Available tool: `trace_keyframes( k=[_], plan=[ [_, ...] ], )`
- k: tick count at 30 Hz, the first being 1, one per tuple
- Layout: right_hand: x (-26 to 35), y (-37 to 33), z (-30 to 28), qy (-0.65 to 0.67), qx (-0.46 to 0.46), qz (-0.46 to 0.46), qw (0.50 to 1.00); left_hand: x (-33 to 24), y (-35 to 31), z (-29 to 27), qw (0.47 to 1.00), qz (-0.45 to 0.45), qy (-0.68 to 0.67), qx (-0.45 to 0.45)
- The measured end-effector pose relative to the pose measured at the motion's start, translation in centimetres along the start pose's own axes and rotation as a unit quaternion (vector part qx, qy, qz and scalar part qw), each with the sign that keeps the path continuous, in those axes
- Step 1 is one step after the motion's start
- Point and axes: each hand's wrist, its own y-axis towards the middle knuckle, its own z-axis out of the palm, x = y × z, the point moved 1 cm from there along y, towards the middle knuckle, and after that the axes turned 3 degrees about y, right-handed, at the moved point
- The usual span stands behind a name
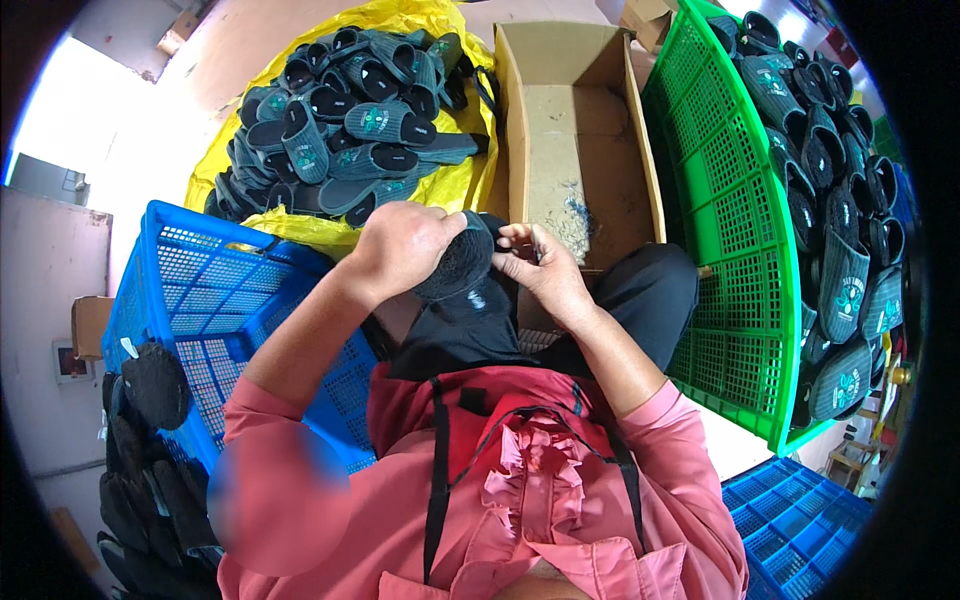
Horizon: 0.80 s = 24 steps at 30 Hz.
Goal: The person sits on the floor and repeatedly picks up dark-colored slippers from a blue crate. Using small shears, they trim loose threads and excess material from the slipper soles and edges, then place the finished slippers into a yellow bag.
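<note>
A dark grey slipper (pixel 458 262) is held up over my lap, its black fuzzy lining turned toward me and its sole end hanging down. My left hand (pixel 408 240) is closed round its left side, with the fingers curled over the edge. At the opposite edge my right hand (pixel 548 268) pinches with thumb and fingertips. A dark bit shows between those fingertips, too small to make out. The far side of the slipper is hidden.
Ahead, a yellow sack (pixel 215 165) holds piled slippers (pixel 330 120), beside an open cardboard box (pixel 512 130) with scraps. A blue crate (pixel 215 290) stands left, a green crate (pixel 720 220) of slippers right. More dark slippers (pixel 150 480) lie lower left; another blue crate (pixel 800 520) sits lower right.
</note>
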Motion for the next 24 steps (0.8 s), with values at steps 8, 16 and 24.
trace_keyframes(
  k=[8, 16, 24],
  plan=[
    [-1.1, 0.5, 1.9, -0.162, -0.025, -0.091, 0.982, 0.6, -0.5, 1.0, 0.996, 0.086, -0.020, -0.030],
    [-2.7, 1.0, 3.2, -0.229, -0.080, -0.122, 0.962, 0.1, -2.1, 2.2, 0.991, 0.076, -0.034, -0.101],
    [-3.4, 1.5, 3.1, -0.227, -0.103, -0.116, 0.961, -5.3, -6.2, 1.2, 0.998, -0.008, 0.022, -0.066]
  ],
)
